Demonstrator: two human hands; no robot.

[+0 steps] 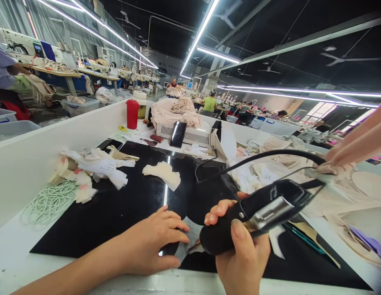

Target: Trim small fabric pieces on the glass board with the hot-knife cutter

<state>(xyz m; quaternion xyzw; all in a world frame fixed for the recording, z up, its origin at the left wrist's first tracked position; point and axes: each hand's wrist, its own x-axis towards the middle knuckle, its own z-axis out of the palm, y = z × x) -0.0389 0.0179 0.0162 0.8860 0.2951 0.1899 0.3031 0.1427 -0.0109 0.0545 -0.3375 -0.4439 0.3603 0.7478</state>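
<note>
My right hand point(244, 256) is wrapped around a black corded hand tool point(219, 231) with a metal lever on its side, tilted up to the right. A thin black cable point(261, 155) arches above it. Palm down on the black mat point(116, 221), my left hand point(155, 239) has its fingers stretched out beside a greyish, see-through piece point(193, 230) under the tool's near end. At the upper right, another person's blurred fingers point(356, 137) reach toward the tool's far end; what they pinch there is unclear.
Fabric scraps point(101, 166) and pale green cord point(52, 200) lie left, a cream scrap point(164, 174) mid-mat. A phone point(178, 134) leans on a white slotted box point(196, 136) near a red cup point(132, 114). Scissors point(307, 237) lie right. White walls point(33, 159) border the table.
</note>
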